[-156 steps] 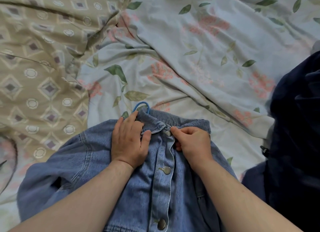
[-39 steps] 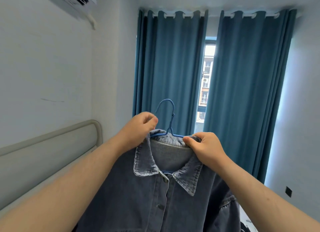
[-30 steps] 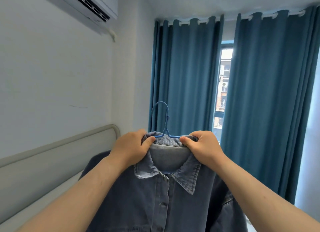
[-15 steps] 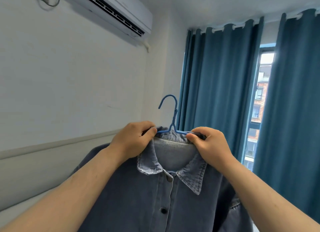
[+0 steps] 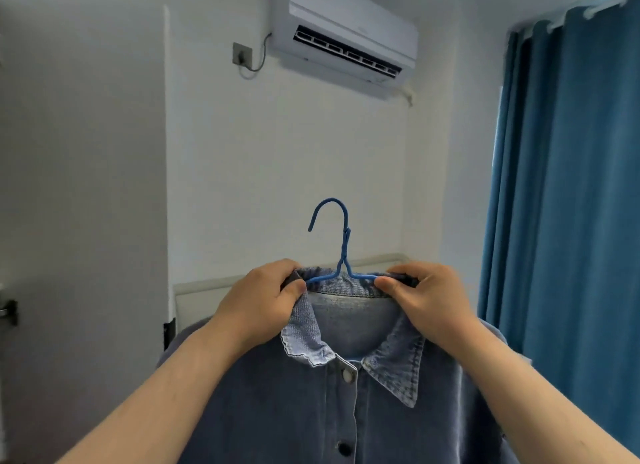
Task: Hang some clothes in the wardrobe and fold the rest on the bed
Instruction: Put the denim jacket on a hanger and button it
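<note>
A blue denim shirt (image 5: 349, 404) hangs upright in front of me on a blue wire hanger (image 5: 341, 245), its hook pointing left above the collar. My left hand (image 5: 263, 304) pinches the collar and the hanger's left shoulder. My right hand (image 5: 429, 301) grips the collar and the hanger's right shoulder. The shirt is buttoned and its lower part runs out of view at the bottom.
A grey panel (image 5: 79, 221) with a dark handle (image 5: 8, 313) fills the left. A white air conditioner (image 5: 346, 37) hangs high on the white wall. Blue curtains (image 5: 571, 204) cover the right. The headboard's (image 5: 201, 290) top edge shows behind the shirt.
The shirt went from lying on the bed to being held up on its hanger. Over the last second my view has swung left, from curtains toward the wall and grey panel.
</note>
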